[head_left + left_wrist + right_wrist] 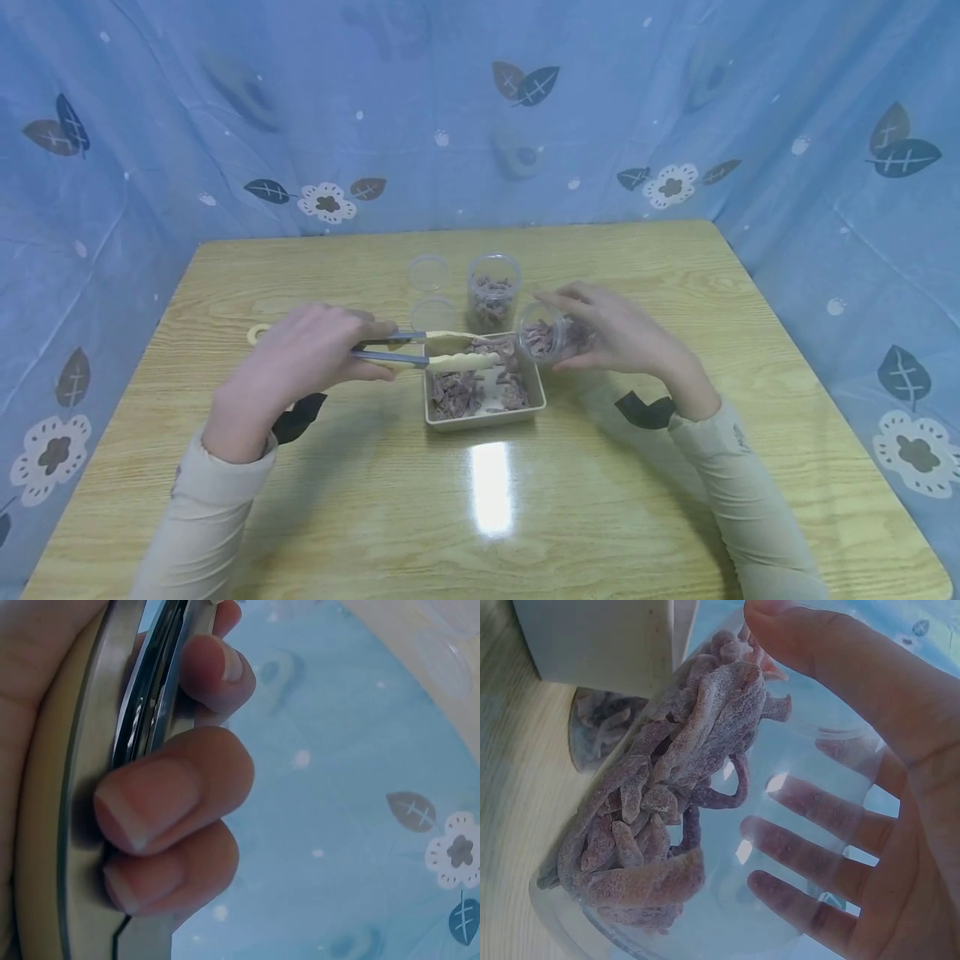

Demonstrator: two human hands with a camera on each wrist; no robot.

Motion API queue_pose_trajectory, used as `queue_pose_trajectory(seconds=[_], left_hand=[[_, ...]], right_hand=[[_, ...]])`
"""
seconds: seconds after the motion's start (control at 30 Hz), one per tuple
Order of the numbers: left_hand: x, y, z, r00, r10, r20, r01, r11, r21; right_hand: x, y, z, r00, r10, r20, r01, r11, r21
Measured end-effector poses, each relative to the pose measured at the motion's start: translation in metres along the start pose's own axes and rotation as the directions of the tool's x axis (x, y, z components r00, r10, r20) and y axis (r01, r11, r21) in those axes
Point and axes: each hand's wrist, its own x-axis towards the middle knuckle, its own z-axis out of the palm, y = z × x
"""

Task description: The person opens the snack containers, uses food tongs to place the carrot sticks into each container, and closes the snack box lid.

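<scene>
My left hand [303, 346] grips a pair of tongs [461, 362] with cream tips and metal arms. In the left wrist view, curled fingers [180, 780] wrap the metal handles. The tong tips are spread above a white tray [487, 423] holding purplish, powdery dried strips [457, 394]. At the tray's right corner, my right hand [618, 329] holds a see-through plastic jar [538, 333] tipped on its side, mouth towards the tray. More strips [645, 817] lie along the jar's lower wall in the right wrist view, with thumb and fingers around it.
Behind the tray stands a second see-through jar [492, 292], upright, with strips inside. Two round transparent lids, a far one [429, 272] and a near one [433, 314], lie to its left. A blue patterned curtain [450, 125] borders the wooden table [600, 517].
</scene>
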Motion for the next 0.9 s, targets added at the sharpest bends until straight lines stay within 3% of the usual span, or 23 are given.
queue_pose_trajectory(seconds=[0.23,0.47,0.77,0.9], left_hand=[[0.0,0.002,-0.002,0.999,-0.008,-0.035,0.008,1.0,-0.027],[0.009,0.007,-0.001,0.998,0.003,-0.06,-0.004,1.0,-0.019],[0.029,0.02,-0.004,0.993,0.093,-0.067,-0.094,0.995,-0.023],[0.036,0.023,-0.003,0.99,0.122,-0.074,-0.124,0.992,-0.015]], right_hand=[[0.003,-0.007,0.004,1.0,-0.011,0.01,0.011,1.0,-0.004],[0.005,-0.015,0.008,0.999,-0.041,0.005,0.041,0.998,-0.041],[0.009,-0.026,0.012,0.983,-0.164,-0.088,0.159,0.986,-0.059],[0.011,-0.027,0.013,0.981,-0.167,-0.095,0.162,0.985,-0.055]])
